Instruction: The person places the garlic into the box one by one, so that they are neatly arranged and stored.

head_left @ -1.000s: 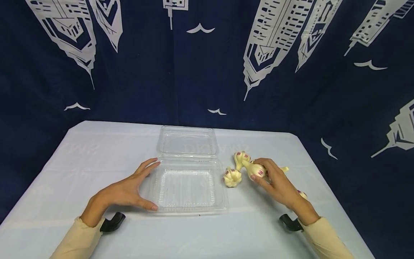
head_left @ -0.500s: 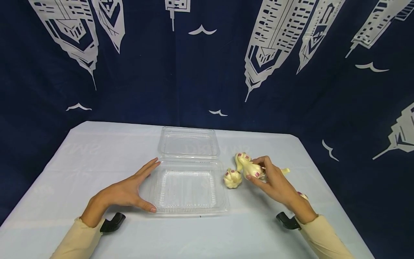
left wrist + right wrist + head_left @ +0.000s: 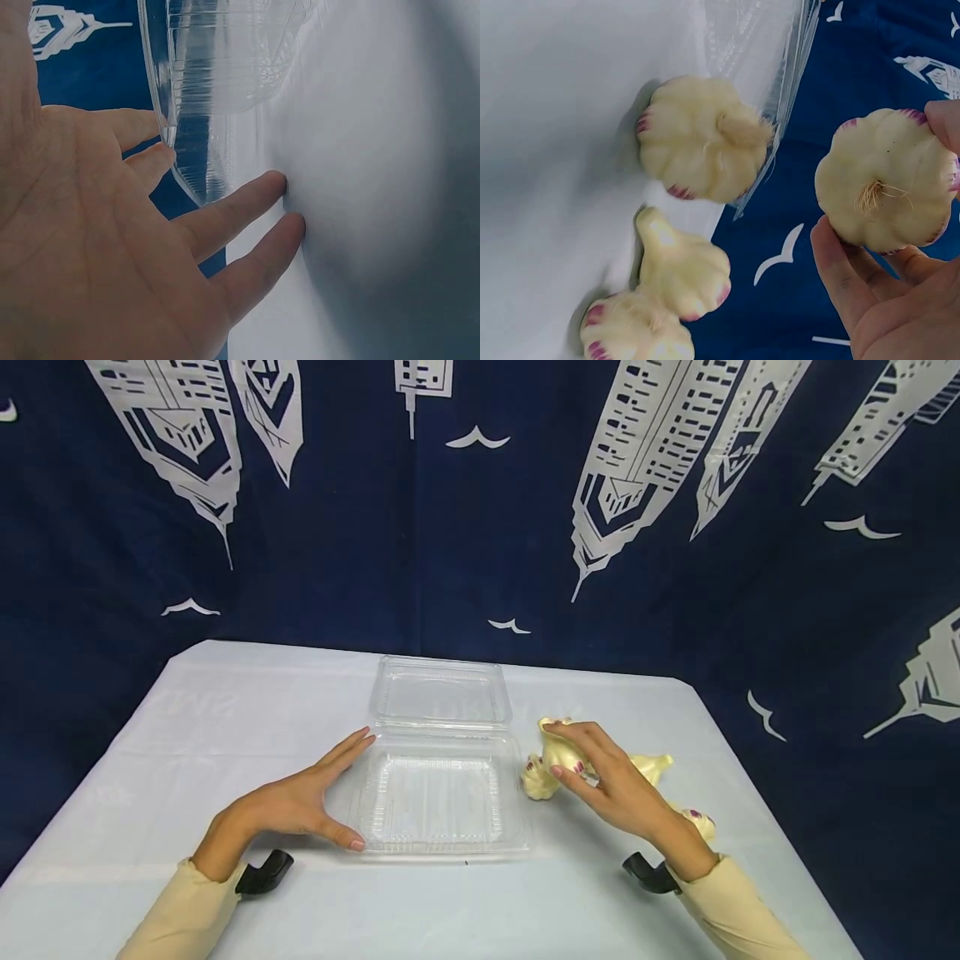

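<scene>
Garlic bulb and right hand go together here: we see it pinched between thumb and fingers, which curl round its sides and part only as far as its girth, off the table and just right of the clear container. The left hand spreads its fingers wide at the container's left side and grips nothing; we cannot tell whether its thumb presses the rim or merely rests there. The lid lies folded back, and no garlic shows in the base. A neighbouring bulb sits just beside the container, with 2 more past the right hand. We take the step in hand to be the carry towards the container; the next move, we judge, calls for a firm grip, clearance over that neighbour and the rim, then a gentle lowering while the left hand steadies the light plastic
</scene>
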{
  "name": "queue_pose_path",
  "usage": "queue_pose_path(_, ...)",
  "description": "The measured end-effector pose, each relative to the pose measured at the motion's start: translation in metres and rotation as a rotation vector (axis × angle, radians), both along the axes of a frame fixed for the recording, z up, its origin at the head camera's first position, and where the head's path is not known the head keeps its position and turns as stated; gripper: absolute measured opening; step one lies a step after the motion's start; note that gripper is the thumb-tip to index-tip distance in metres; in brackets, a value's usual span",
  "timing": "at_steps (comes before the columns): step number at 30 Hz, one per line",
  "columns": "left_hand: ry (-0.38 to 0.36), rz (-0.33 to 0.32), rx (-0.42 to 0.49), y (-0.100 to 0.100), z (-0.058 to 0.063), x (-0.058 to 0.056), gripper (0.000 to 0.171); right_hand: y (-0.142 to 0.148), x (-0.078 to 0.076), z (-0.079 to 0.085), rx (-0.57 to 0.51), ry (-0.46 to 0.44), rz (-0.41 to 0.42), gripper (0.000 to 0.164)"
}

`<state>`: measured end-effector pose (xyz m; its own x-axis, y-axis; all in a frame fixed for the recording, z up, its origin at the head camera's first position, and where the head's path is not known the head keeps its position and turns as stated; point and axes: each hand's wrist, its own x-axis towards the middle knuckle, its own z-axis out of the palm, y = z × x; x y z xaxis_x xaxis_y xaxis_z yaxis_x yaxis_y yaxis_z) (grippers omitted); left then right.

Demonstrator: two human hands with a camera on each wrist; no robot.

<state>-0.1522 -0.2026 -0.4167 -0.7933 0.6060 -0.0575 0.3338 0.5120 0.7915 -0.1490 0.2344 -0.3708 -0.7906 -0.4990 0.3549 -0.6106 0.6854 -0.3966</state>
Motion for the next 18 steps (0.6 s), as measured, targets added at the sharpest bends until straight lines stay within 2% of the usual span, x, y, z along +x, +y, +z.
queue_pose_path(7,0.003,-0.002,0.011,0.000,-0.001,0.000,0.136,-0.014,-0.003,0.001,0.001,-0.024,0.019,0.043)
queue_pose_path(11,0.000,0.002,0.010,0.001,-0.001,0.000,0.137,-0.023,-0.006,0.002,-0.007,-0.025,0.031,0.043)
queue_pose_path(18,0.000,0.008,0.000,0.001,-0.001,-0.001,0.138,-0.042,-0.014,0.009,-0.003,-0.050,0.107,0.043)
